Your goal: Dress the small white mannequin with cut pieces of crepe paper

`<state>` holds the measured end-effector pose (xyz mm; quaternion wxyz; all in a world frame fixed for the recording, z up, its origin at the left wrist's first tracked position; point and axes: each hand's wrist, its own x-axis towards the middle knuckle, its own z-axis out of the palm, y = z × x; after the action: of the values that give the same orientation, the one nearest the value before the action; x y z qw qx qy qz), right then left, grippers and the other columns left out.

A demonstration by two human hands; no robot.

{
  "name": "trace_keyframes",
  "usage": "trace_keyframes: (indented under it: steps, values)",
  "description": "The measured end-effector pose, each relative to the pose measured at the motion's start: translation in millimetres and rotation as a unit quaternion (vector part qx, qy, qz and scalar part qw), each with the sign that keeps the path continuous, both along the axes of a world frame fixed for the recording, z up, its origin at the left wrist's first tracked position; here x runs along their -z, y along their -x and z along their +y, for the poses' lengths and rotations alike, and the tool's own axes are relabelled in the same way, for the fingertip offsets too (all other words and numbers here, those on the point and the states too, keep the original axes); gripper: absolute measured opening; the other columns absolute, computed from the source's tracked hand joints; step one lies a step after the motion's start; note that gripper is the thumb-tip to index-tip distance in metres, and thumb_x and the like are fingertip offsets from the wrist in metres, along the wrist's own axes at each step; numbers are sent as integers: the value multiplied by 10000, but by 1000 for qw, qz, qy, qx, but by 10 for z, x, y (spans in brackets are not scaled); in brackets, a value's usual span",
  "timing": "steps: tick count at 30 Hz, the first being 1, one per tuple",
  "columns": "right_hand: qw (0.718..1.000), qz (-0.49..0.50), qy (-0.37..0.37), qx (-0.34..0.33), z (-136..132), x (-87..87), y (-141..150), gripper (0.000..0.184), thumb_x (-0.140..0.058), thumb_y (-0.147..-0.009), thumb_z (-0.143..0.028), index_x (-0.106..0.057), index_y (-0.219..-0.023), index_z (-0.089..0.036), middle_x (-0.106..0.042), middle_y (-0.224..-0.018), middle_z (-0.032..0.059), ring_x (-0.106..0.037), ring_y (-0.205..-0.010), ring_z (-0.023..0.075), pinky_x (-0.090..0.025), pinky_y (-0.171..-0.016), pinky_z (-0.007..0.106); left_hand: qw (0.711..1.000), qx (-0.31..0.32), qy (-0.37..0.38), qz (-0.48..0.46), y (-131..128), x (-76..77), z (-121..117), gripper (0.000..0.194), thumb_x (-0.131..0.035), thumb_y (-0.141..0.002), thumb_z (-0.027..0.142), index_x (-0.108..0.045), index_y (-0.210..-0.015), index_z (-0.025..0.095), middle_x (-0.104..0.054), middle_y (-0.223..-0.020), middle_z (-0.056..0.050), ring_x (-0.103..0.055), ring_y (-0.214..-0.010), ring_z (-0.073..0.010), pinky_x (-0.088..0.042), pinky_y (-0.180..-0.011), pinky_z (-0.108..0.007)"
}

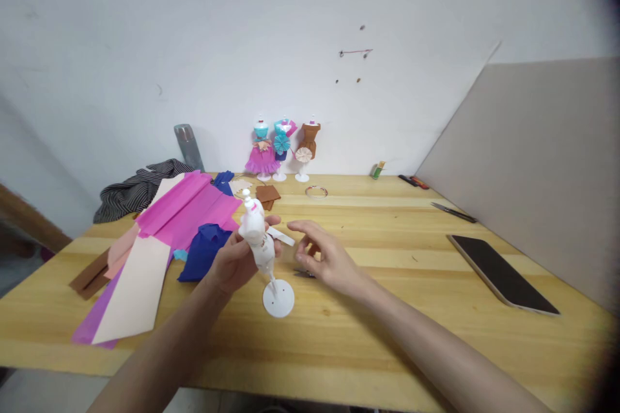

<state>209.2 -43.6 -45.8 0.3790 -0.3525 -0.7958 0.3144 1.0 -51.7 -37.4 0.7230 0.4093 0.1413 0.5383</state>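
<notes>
Topping a flat round base [279, 300], the white mannequin [262, 250] curves smoothly.

this looks like a craft corner; whether in a home or a small workshop is unclear. a wooden worktop [368, 342] meets a marked white wall [271, 32]. coloured sheets [186, 210], three small dressed forms [282, 144] and a bare white form [264, 253] suggest craft; a flask [190, 148] and striped cloth [138, 192] look homely.
</notes>
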Motion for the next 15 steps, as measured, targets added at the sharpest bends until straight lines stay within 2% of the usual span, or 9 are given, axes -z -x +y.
trace_keyframes:
  steps: [2, 4, 6, 8, 10, 12, 15]
  values:
    - [999, 16, 3, -40, 37, -36, 102, 196, -522, -810, -132, -616, -976, -178, -602, -936, 56, -545, -738, 143, -433, -663, 280, 1000, 2, -11, 16, -6, 5, -10, 388, -788, -631, 392, -712, -939, 169, -693, -972, -108, -601, -718, -196, -437, -605, -290]
    - [999, 11, -10, -46, 81, -24, 167, 88, -533, -804, -133, -611, -789, -171, -566, -769, 27, -520, -729, 148, -411, -659, 274, 999, -4, -20, 32, -4, 8, -19, 409, -776, -648, 410, -698, -959, 156, -693, -926, -113, -583, -700, -187, -424, -591, -283]
    - [999, 40, 11, -20, 125, 16, 195, 61, -545, -805, -166, -586, -760, -172, -545, -737, 12, -510, -667, 132, -407, -611, 260, 999, -17, -17, 39, -3, 4, -23, 406, -764, -669, 425, -693, -972, 165, -690, -908, -101, -580, -698, -177, -422, -593, -276]
    - [990, 114, 80, 7, 158, 42, 206, 75, -565, -817, -251, -563, -800, -178, -548, -717, -5, -510, -576, 112, -410, -542, 243, 999, -25, -10, 44, -15, -9, -18, 414, -762, -677, 432, -692, -994, 176, -688, -914, -93, -597, -720, -179, -430, -606, -274]
    - [965, 211, 156, 20, 171, 14, 218, 194, -610, -799, -358, -541, -834, -180, -581, -722, -10, -530, -518, 104, -420, -492, 236, 999, -19, -4, 51, -47, -34, -3, 442, -769, -672, 425, -690, -1029, 177, -688, -959, -97, -619, -757, -191, -448, -632, -280]
    - [927, 312, 205, 31, 158, -77, 234, 298, -681, -738, -419, -532, -834, -180, -633, -801, 15, -584, -549, 114, -453, -509, 243, 999, -5, 0, 52, -95, -66, 18, 426, -773, -678, 389, -689, -1040, 180, -685, -1036, -103, -635, -791, -196, -466, -669, -288]
    - [879, 412, 242, 14, 101, -266, 257, 366, -788, -629, -375, -535, -810, -182, -645, -865, 25, -617, -626, 122, -487, -597, 263, 999, 7, 0, 33, -168, -105, 53, 378, -779, -691, 338, -696, -1025, 182, -684, -1091, -100, -642, -807, -174, -479, -759, -292]
